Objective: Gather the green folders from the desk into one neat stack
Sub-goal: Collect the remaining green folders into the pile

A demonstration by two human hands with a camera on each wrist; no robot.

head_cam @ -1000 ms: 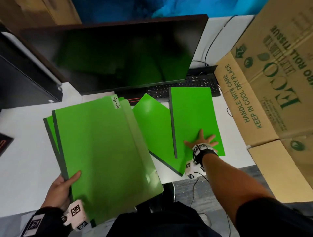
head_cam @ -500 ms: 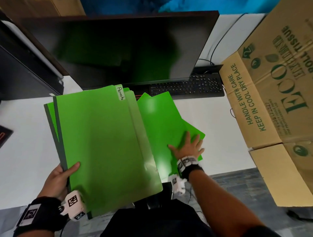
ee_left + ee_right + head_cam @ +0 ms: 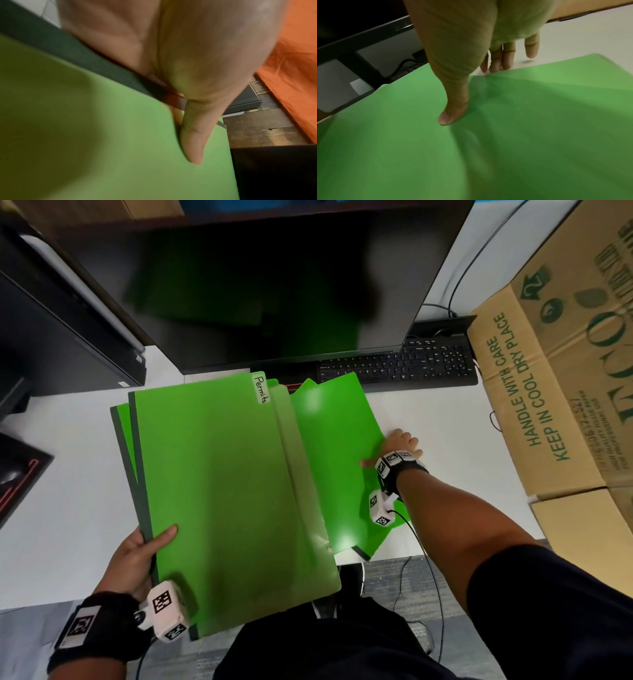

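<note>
A stack of green folders [image 3: 222, 491], the top one labelled "Permits" [image 3: 262, 393], is held over the desk's near edge. My left hand [image 3: 144, 549] grips its lower left corner by the dark spine, with the thumb [image 3: 193, 142] on the top cover [image 3: 102, 148]. Two more green folders [image 3: 335, 446] lie overlapped on the white desk [image 3: 68, 457], just right of the stack and partly under it. My right hand [image 3: 399, 445] is at their right edge. Its thumb [image 3: 452, 108] presses on the upper folder [image 3: 539, 121], and the straight fingers [image 3: 508, 58] reach past the edge to the desk.
A dark monitor [image 3: 274, 285] stands behind the folders, with a black keyboard [image 3: 397, 368] under its right side. A large cardboard box [image 3: 565, 371] blocks the desk's right end. Black equipment [image 3: 51, 320] sits at the back left. Cables run behind the keyboard.
My right hand slid the right-hand folder leftward over the other loose one, then shifted to the pair's right edge. The stack in my left hand stayed put.
</note>
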